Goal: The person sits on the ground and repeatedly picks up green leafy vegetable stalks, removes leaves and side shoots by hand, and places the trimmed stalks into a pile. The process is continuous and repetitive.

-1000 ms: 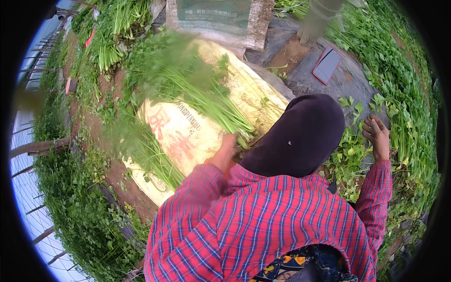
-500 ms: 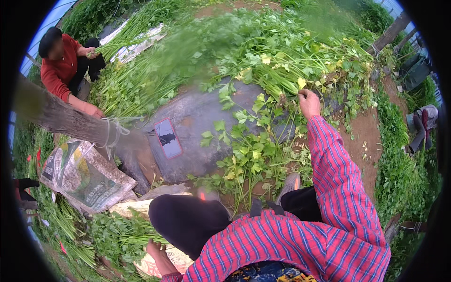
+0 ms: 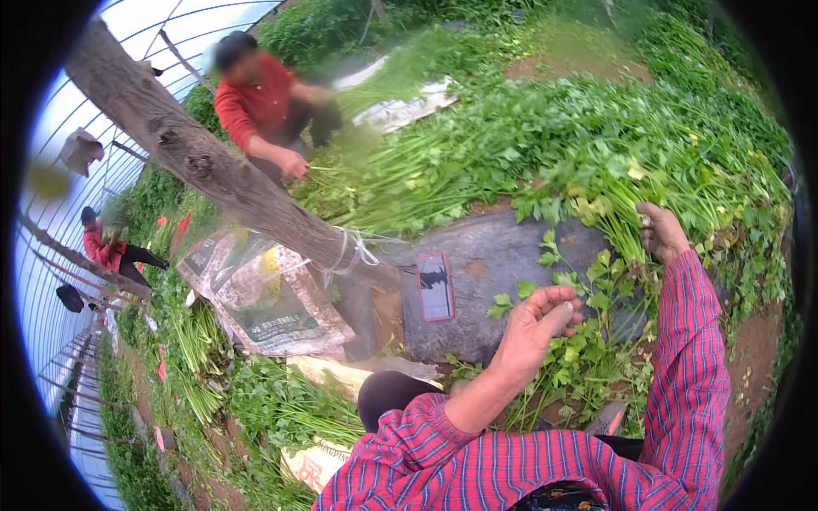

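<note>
1. Left hand (image 3: 538,330): raised in front of the body, fingers loosely bent, thumb apart, nothing held.
2. Right hand (image 3: 665,234): farther forward and to the right of the left hand, fingers curled at the stalk bunch (image 3: 626,243); can't tell if it grips any stalks or just touches them.
3. Stalk bunch: green, leafy, just left of the right hand, stems slanting down beside the fingers.
4. Loose leafy stems (image 3: 598,294): between the hands and below the right one, some leaves yellowish.
5. Green heap (image 3: 545,149): beyond both hands, wide spread of the same leafy stalks.
6. Phone (image 3: 435,287): red-edged, lying left of and slightly beyond the left hand, on dark sheeting (image 3: 490,247).
7. Wooden post (image 3: 221,162): farther left of the left hand, tilted in view, white string (image 3: 348,255) tied round its lower part.
8. Printed sack (image 3: 285,302): white and green, dirty, well left of the left hand, near the post.
9. Yellowish sack (image 3: 313,464): left of the left hand, nearer the body; cut stalks (image 3: 294,413) beside it, partly over it.
10. Co-worker in red (image 3: 251,106): beyond the hands, far left, one hand at the stalks; grip unclear.
</note>
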### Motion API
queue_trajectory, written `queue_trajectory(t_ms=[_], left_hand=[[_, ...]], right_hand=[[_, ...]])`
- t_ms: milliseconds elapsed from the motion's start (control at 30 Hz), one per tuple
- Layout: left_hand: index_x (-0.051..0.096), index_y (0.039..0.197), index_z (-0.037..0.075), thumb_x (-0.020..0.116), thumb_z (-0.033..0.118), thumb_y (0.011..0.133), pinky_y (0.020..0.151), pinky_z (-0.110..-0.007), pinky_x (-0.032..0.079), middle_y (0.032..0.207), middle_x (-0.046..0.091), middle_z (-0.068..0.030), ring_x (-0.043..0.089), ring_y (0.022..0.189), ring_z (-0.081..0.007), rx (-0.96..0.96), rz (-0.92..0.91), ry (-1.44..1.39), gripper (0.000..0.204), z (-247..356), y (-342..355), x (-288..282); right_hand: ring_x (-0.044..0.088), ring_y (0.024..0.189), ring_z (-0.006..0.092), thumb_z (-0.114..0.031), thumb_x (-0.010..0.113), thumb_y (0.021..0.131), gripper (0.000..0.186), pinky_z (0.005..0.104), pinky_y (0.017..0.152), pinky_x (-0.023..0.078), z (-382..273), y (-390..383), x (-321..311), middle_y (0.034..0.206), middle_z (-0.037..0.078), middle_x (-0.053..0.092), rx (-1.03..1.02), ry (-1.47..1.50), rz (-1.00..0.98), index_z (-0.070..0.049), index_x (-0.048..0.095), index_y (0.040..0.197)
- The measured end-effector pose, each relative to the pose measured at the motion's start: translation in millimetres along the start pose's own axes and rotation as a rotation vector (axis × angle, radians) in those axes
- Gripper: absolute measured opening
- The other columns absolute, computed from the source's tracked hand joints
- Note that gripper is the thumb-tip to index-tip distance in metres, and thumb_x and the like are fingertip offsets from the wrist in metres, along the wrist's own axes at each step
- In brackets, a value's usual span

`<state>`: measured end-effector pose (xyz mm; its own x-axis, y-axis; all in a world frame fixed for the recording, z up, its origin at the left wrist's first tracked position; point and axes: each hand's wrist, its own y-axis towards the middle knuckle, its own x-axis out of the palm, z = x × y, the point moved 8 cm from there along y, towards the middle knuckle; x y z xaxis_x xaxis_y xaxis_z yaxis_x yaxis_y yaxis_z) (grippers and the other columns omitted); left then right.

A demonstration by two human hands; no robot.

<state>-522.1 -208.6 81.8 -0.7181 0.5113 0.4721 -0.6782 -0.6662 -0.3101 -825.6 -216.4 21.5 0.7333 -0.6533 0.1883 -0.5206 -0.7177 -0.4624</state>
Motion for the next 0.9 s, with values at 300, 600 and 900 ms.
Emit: queue_trajectory(t_ms=[300, 600, 900], left_hand=[[0.047, 0.107, 0.005, 0.056, 0.034, 0.085, 0.065, -0.039, 0.045, 0.092, 0.055, -0.0081, 0.054, 0.078, -0.0192, -0.628, -0.096, -0.361, 0.037, -190, 3, -6], [0.054, 0.095, 0.004, 0.058, 0.026, 0.085, 0.059, -0.036, 0.043, 0.082, 0.056, -0.0069, 0.054, 0.069, -0.0195, -0.621, 0.118, -0.249, 0.024, -213, 6, -41], [0.054, 0.092, -0.004, 0.053, 0.015, 0.083, 0.057, -0.034, 0.047, 0.082, 0.058, -0.0129, 0.056, 0.069, -0.0228, -0.439, 0.108, -0.024, 0.021, -209, 15, -44]], right_hand=[[0.053, 0.048, 0.0090, -0.015, 0.066, 0.078, 0.023, 0.0203, 0.040, 0.044, 159, -192, 37, 0.067, 0.004, 0.057, 0.003, -0.193, 0.033, 0.000, 0.051, 0.089], [0.058, 0.058, 0.0107, -0.013, 0.064, 0.081, 0.015, 0.0223, 0.044, 0.049, 210, -197, 49, 0.071, 0.003, 0.056, 0.153, -0.129, -0.164, -0.003, 0.052, 0.082], [0.058, 0.060, 0.0142, -0.011, 0.062, 0.073, 0.014, 0.0278, 0.056, 0.047, 214, -200, 27, 0.071, 0.008, 0.061, -0.058, -0.291, 0.097, 0.000, 0.058, 0.081]])
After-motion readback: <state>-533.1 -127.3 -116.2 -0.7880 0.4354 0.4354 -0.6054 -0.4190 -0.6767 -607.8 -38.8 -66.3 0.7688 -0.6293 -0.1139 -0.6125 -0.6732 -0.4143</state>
